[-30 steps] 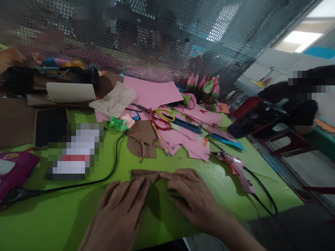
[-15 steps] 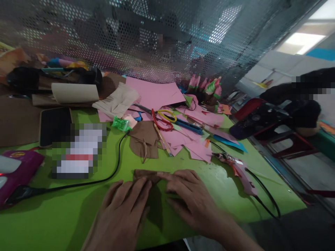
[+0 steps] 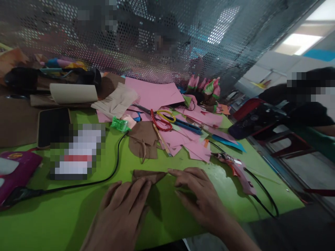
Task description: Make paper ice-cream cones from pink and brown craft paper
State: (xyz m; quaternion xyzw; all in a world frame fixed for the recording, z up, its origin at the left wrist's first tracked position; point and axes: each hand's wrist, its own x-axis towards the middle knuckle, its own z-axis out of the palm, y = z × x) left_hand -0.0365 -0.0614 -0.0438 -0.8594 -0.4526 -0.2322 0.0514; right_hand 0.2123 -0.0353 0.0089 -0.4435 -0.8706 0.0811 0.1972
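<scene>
My left hand (image 3: 123,209) lies flat, fingers stretched out, pressing on a folded brown paper piece (image 3: 149,175) on the green table (image 3: 65,216). My right hand (image 3: 199,195) rests flat beside it on the right. Its fingers are spread and its forefinger tip touches the paper's right end. Part of the brown paper is hidden under my left fingers.
Behind the hands lie more brown paper (image 3: 142,139), pink sheets (image 3: 157,92), red and yellow scissors (image 3: 161,118), a pencil (image 3: 161,138), a glue gun (image 3: 238,172) with a black cable, a black cord (image 3: 112,167), a phone (image 3: 52,126) and a perforated metal screen (image 3: 157,38).
My right hand has slid a little to the right along the brown paper, uncovering more of its right end. The left hand stays pressed in place.
</scene>
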